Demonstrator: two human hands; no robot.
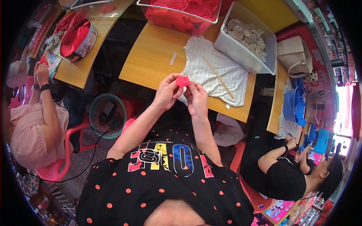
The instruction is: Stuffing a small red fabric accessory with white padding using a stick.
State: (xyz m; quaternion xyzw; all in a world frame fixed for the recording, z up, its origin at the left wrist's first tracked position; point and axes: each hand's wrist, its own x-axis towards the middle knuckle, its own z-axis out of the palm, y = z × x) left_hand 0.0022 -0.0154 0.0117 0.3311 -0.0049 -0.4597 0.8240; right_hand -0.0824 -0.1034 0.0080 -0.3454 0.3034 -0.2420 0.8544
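Observation:
Near the centre of the head view, my left hand [169, 92] pinches a small red crumpled flower-like piece [182, 81] between thumb and fingers. My right hand [196, 95] is closed at the lower right of the same piece, fingertips on it. Beyond them a white striped shirt [218, 67] lies on the wooden table [139, 56], with a thin wooden stick [217, 76] across it and a short white strip [173, 58] to its left.
Bins of red pieces [177, 13] and pale pieces [243, 35] stand behind. People sit left [39, 135] and right [283, 173]. A round tin [75, 51] sits on the left table; a green basket [97, 113] with cables is below.

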